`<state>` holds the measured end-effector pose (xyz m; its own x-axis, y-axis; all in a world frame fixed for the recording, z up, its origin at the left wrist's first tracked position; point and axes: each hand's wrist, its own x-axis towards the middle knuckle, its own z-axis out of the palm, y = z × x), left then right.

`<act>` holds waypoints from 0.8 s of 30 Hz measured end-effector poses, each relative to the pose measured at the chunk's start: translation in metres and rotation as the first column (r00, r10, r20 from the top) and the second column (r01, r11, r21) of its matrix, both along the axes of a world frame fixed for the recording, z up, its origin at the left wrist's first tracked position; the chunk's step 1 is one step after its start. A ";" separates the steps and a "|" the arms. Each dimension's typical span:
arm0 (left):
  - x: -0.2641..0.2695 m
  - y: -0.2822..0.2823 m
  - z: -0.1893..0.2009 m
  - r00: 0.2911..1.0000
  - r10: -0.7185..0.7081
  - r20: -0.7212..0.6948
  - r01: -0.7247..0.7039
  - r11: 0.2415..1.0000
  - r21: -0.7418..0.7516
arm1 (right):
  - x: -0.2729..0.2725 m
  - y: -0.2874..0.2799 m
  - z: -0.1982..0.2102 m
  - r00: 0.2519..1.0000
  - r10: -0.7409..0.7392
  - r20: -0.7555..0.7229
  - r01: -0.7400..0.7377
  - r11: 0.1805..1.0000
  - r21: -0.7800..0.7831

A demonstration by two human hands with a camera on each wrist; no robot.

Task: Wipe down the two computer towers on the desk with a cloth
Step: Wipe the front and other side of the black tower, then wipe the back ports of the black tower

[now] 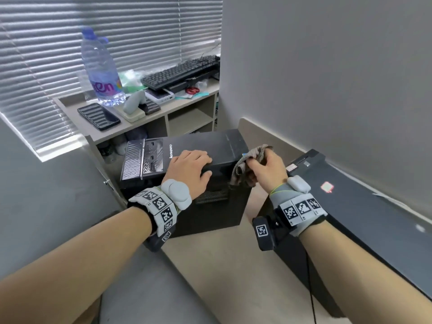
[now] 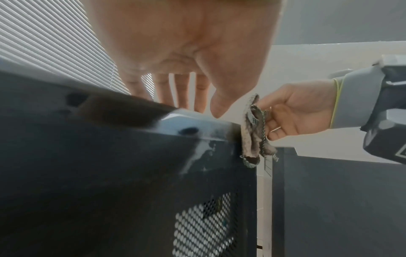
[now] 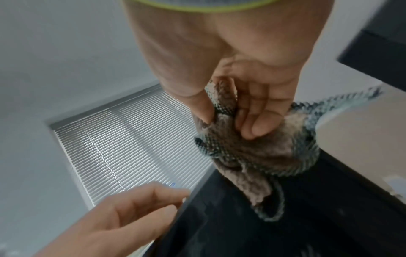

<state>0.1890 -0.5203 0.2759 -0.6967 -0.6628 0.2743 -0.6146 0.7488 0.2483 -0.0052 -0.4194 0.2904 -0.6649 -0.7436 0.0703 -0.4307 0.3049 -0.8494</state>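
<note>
Right hand (image 1: 268,167) clutching bunched cloth (image 1: 249,166) against black tower (image 1: 210,146)'s edge.

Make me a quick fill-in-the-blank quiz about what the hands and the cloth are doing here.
1. The cloth is gripped by the ____ hand.
2. The left hand rests flat on the top of the standing ____.
3. On the shelf behind, the big water bottle stands beside a black ____ lying flat.

Missing words: right; computer tower; phone
</note>
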 end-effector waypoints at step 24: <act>0.057 -0.014 0.021 0.721 0.678 0.143 -0.671 0.631 0.389 | -0.017 -0.081 0.044 0.899 0.398 -0.185 -0.294 0.858 0.421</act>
<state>0.2456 -0.5346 0.2972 -0.0094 -0.9941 -0.1082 -0.9023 -0.0382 0.4293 -0.0227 -0.5007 0.3347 -0.3562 -0.9256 -0.1279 -0.7537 0.3655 -0.5462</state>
